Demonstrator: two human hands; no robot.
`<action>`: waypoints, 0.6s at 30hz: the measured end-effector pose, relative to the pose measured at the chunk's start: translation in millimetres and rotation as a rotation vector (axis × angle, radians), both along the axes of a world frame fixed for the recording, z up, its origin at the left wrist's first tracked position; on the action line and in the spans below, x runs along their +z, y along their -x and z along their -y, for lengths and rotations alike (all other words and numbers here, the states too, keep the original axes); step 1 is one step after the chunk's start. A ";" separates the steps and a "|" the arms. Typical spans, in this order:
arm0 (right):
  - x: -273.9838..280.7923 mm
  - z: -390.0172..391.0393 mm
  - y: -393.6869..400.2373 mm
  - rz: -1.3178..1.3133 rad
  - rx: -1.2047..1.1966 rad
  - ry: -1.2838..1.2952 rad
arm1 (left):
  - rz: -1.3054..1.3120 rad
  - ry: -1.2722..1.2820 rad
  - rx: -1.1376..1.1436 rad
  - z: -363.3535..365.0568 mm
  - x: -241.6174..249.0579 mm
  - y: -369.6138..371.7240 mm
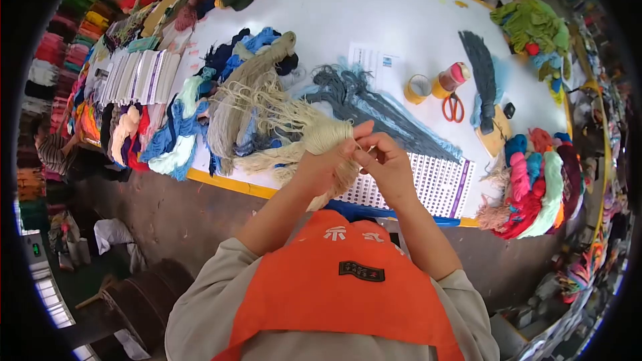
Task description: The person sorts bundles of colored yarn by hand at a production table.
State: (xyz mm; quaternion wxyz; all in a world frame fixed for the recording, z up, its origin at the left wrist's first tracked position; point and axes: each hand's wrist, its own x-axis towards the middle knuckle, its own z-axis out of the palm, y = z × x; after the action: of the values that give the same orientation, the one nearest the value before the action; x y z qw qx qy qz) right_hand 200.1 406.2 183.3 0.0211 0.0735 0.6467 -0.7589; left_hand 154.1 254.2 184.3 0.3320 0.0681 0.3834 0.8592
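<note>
My left hand (322,170) is wrapped round a bundle of cream yarn (326,137) near the table's front edge. Loose strands of the bundle trail off to the left over a pile of grey, beige and blue skeins (244,103). My right hand (390,167) touches the bundle from the right, thumb and fingers pinched together; what lies between them is too small to make out. Beneath both hands lies a white card with rows of holes (435,184). Dark blue-grey yarn (374,110) stretches across the table just beyond my hands.
Red-handled scissors (453,108) lie by a pink spool (455,75) and a tape roll (418,87). Coloured skeins (529,184) hang at the right edge, green yarn (535,27) behind them. White striped cards (144,77) lie left. A person (57,150) is at far left.
</note>
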 end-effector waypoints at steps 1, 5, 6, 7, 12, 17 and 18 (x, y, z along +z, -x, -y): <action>5.1 4.7 -3.8 -0.015 -0.005 -0.009 | -0.015 -0.009 -0.005 3.5 2.8 -3.3; 16.6 22.7 -18.9 0.017 -0.065 0.103 | 0.101 -0.090 -0.012 21.1 8.3 -14.6; 20.6 25.6 -21.5 0.035 -0.061 0.131 | 0.120 -0.101 0.002 24.6 10.3 -14.9; 23.7 28.9 -24.0 0.055 -0.060 0.158 | 0.110 -0.108 0.002 27.7 13.1 -16.7; 25.2 42.4 -34.0 0.057 -0.062 0.179 | -0.038 0.083 0.098 34.6 19.5 -26.5; 29.9 53.4 -40.9 0.086 -0.116 0.327 | 0.101 0.024 0.110 42.4 15.8 -30.8; 33.2 55.9 -41.6 0.073 -0.114 0.317 | 0.141 0.004 0.097 44.7 17.2 -31.4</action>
State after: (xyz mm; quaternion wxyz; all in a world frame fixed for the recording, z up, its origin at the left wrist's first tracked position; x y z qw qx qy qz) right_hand 241.7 350.3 216.4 0.0128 0.1331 0.5125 -0.8482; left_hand 185.5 209.5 201.5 0.3164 -0.0119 0.3636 0.8761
